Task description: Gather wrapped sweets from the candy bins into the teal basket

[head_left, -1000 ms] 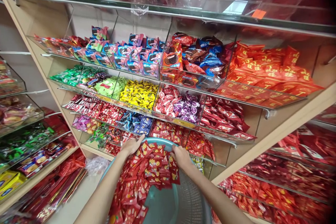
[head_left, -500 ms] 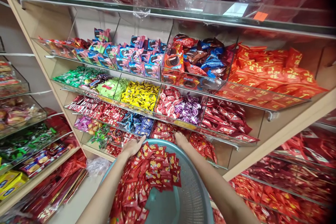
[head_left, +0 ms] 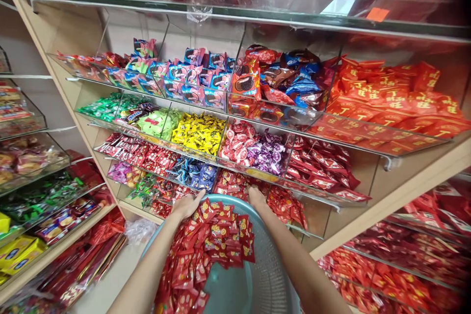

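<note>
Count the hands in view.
2: the left hand at the far edge of the basket; the right hand just beyond that edge, by shelved red packets. No others show.

You are working in a shop, it seems for sweets. Beyond your left hand (head_left: pixel 185 205) and right hand (head_left: pixel 256 197), a wooden shelf unit (head_left: pixel 73 29) is showing wrapped goods (head_left: pixel 318 161) by kind: yellow sweets (head_left: pixel 200 133) and purple sweets (head_left: pixel 271 152) above your hands, blue biscuit packs (head_left: pixel 180 73) in a higher row. Left of your hands, another shelf (head_left: pixel 55 254) is holding yellow packs (head_left: pixel 20 255); right of them, red packets (head_left: pixel 375 274) are filling more rows.
</note>
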`<state>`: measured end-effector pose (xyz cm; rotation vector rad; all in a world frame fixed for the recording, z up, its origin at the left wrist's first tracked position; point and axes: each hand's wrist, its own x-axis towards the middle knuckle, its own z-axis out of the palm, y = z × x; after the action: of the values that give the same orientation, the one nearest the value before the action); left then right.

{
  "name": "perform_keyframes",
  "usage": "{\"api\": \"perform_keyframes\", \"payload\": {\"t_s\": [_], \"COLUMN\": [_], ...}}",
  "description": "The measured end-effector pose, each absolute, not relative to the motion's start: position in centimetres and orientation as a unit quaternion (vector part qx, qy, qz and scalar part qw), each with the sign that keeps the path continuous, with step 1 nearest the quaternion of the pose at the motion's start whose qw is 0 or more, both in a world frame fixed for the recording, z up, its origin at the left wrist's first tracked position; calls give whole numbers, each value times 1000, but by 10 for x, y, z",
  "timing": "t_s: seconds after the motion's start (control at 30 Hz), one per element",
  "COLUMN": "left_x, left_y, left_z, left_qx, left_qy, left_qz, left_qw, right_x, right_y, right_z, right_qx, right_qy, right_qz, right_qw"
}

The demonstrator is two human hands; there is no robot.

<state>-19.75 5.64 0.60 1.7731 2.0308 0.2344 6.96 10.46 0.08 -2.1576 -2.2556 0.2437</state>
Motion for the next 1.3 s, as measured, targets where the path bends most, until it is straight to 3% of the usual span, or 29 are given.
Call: {"api": "perform_keyframes", "payload": {"t_s": [0.7,1.0,1.3], "left_x": [-200,-197,-200], "left_y": [57,58,59], "left_z": [4,6,2], "left_qx": [638,633,638], "left_qy": [736,740,736], "left_qz": [85,76,82], "left_qw": [212,217,212], "right_x": [70,58,53], "right_y": [91,57,15], "right_z": [3,28,37], "right_qx": [-673,-558,-557], "right_qy": [-724,-734,-671], "right_qz": [50,1,111], "right_qw": [143,388,477]}}
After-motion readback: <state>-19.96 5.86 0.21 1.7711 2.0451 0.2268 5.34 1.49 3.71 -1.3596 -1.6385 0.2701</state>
